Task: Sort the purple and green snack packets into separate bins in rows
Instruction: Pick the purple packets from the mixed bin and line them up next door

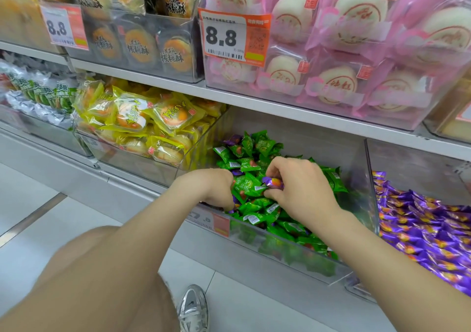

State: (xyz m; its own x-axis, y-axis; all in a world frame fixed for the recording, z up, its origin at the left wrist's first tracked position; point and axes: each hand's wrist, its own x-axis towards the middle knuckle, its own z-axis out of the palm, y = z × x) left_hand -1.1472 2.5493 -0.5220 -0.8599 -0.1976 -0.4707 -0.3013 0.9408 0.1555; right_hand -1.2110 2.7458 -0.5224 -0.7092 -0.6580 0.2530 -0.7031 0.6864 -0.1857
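Two hands reach into the clear plastic bin [280, 250] of crinkly green packets [254, 219]: the right hand [303, 186] pinches a glossy purple packet [274, 182] lying crosswise (left to right); the left hand [216, 186] hides its grip.

We read "8.8" in big black digits on the upper-centre price tag [234, 35], orange and white, with a barcode, a QR code and a tiny "500g". The upper-left price tag [63, 26] also reads "8.8". On the dark pastry packets [175, 56] between them are black brush characters, which we read as 核桃酥. On the lower price tag [211, 220], on the front of the green bin [293, 255], only ".8" is clear. The red stamps on the pink packets [356, 12], the lettering on the yellow packets [142, 117] and the white labels on the green packets [260, 145] are all unreadable.
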